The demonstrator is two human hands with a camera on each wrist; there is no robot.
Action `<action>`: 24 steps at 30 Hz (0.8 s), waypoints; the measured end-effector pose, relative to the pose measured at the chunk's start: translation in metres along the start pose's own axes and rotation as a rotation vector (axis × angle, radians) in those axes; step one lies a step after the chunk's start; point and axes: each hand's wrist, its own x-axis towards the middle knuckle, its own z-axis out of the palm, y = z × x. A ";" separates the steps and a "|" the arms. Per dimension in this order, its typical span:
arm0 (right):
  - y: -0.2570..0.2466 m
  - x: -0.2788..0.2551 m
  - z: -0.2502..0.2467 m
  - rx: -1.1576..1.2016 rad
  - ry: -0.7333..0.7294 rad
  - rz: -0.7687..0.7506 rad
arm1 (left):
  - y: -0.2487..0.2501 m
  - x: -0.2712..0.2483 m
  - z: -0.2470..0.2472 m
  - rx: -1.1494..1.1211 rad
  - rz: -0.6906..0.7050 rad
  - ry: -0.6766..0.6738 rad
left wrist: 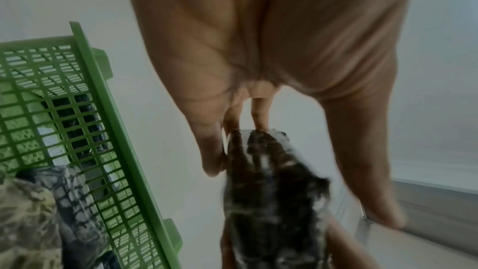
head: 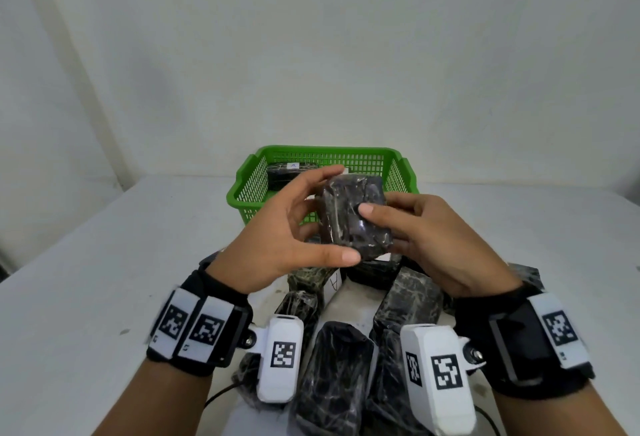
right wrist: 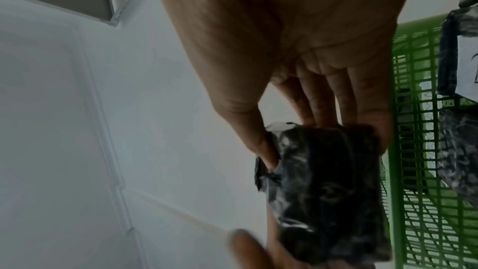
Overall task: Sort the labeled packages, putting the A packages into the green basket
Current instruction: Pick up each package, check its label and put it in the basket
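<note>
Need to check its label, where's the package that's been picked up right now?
In the head view, the package is centre frame, held between the left hand and right hand, above the pile and before the green basket.

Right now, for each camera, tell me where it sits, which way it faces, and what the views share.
Head: worn on the head, looking forward and down at the table; left hand, right hand and both wrist bands show.
Left wrist: looks along the left palm to the fingers on the held package.
Right wrist: looks along the right palm to the fingers.
Shared: all three show the held package and the green basket.
</note>
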 end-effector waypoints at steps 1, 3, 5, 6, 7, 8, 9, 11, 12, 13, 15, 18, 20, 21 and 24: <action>0.002 0.000 0.000 -0.013 0.028 -0.027 | 0.001 0.000 0.002 -0.002 -0.001 0.024; 0.003 0.000 0.000 -0.038 0.064 -0.092 | 0.002 0.001 0.005 0.067 0.041 0.145; 0.003 0.000 0.000 -0.067 0.034 -0.130 | 0.002 0.002 0.005 0.118 0.118 0.246; 0.003 0.000 0.000 -0.082 0.013 -0.129 | 0.000 0.003 0.004 0.113 0.143 0.264; 0.003 0.001 0.000 -0.089 -0.002 -0.113 | -0.001 0.002 0.002 0.107 0.159 0.263; 0.001 0.000 0.000 -0.084 -0.016 -0.086 | -0.002 0.002 0.000 0.111 0.172 0.251; 0.001 0.000 0.000 -0.067 -0.034 -0.057 | -0.002 0.002 -0.001 0.121 0.180 0.235; -0.001 -0.001 0.000 -0.025 -0.084 -0.015 | -0.002 0.001 -0.002 0.134 0.198 0.202; -0.001 -0.001 0.001 0.005 -0.091 -0.006 | -0.001 0.001 -0.001 0.134 0.206 0.187; -0.002 -0.001 0.003 0.042 -0.078 -0.009 | -0.001 0.001 -0.001 0.135 0.205 0.172; 0.001 0.000 0.004 0.099 -0.029 -0.044 | -0.001 0.000 -0.003 0.139 0.167 0.123; 0.005 0.003 0.000 0.075 0.022 -0.104 | 0.000 -0.002 -0.005 0.039 0.037 0.043; 0.007 0.005 0.000 0.052 0.025 -0.111 | 0.001 -0.002 -0.002 0.007 -0.014 0.082; 0.007 0.005 0.000 0.047 0.018 -0.107 | 0.002 -0.001 -0.001 0.028 -0.019 0.119; 0.006 0.003 0.002 0.010 -0.003 -0.125 | -0.002 0.001 -0.002 0.074 0.005 0.156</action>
